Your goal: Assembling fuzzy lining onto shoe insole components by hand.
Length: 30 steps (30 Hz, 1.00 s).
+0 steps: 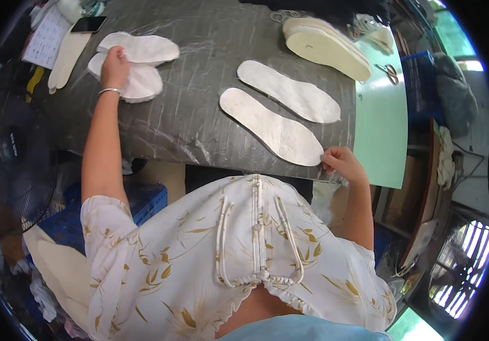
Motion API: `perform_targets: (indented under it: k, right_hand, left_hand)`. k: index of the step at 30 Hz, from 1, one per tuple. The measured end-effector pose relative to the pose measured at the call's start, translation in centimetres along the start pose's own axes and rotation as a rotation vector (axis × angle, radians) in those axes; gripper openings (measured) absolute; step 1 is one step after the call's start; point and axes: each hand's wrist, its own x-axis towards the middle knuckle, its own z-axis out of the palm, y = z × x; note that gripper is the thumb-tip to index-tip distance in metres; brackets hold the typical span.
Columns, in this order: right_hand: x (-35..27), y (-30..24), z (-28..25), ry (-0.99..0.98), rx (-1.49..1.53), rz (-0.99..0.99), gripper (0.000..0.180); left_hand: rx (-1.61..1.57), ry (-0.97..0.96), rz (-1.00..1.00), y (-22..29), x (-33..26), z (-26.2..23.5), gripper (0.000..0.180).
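Observation:
My left hand (pixel 115 70), a bracelet at its wrist, is closed at the left of the table over two fluffy white insoles. Its fingertips pinch at the edge of the upper fluffy insole (pixel 148 49), and the lower fluffy insole (pixel 142 83) lies partly beneath the hand. My right hand (pixel 344 163) is at the table's near edge, thumb and fingers pinched on the end of the nearer flat white insole (pixel 270 126). Just beyond that one, a second flat white insole (pixel 290 91) lies roughly parallel to it.
A stack of cream insoles (pixel 327 48) sits at the back right. Scissors (pixel 391 73) lie on a green board (pixel 382 131) at the right. Far left are a phone (pixel 89 24), a long cream insole (pixel 67 62) and a written sheet (pixel 50 35). A fan (pixel 14 165) stands at the left.

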Motion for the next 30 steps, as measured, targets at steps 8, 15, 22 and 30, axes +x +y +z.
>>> perform_targets:
  k: [8,15,22,30]
  right_hand:
    - [0.3,1.3,0.5,0.194,0.241,-0.011,0.023]
    - [1.0,2.0,-2.3,0.402,0.204,-0.037,0.031]
    - [7.7,-1.8,-3.0,0.365,0.342,-0.099,0.025]
    - [11.8,-7.2,-2.5,0.103,0.201,-0.225,0.033]
  left_hand:
    - [-0.214,0.242,0.032,4.4,-4.4,2.0,0.032]
    - [-0.421,-0.388,0.087,19.5,-14.7,4.8,0.035]
    - [-0.487,-0.468,-0.054,19.4,-17.1,5.8,0.033]
    - [-0.638,-0.496,-0.383,18.8,-19.9,2.6,0.029]
